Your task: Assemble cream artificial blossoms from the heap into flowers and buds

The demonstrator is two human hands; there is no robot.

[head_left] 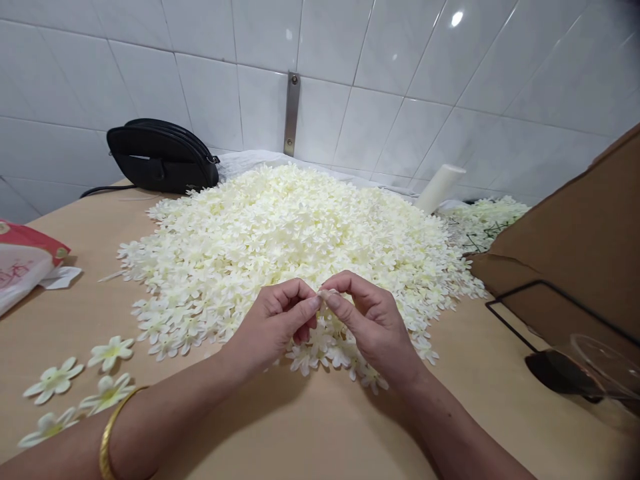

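Left hand point(273, 320) and right hand point(375, 321): fingers pinched tight, tips meeting on small pale piece point(323, 294), too covered to identify; heaped white flowers point(295, 223) just beyond fingers on worktop point(320, 440); step looks like two-handed fine handling, next move likely calls for steady fingertip control

The heaped artificial blossoms point(300, 227) have matt, cloth-like petals. Beneath them, the surface point(330, 440) looks smooth and dull. Glossy wall tiles point(200, 87) catch the light; the bracket point(292, 110) is metal with a satin sheen. The handbag point(163, 163) resembles smooth leather, the packet point(30, 243) shiny plastic film, the cardboard point(565, 220) plain and matt, the bangle point(105, 447) polished, gold-coloured metal.
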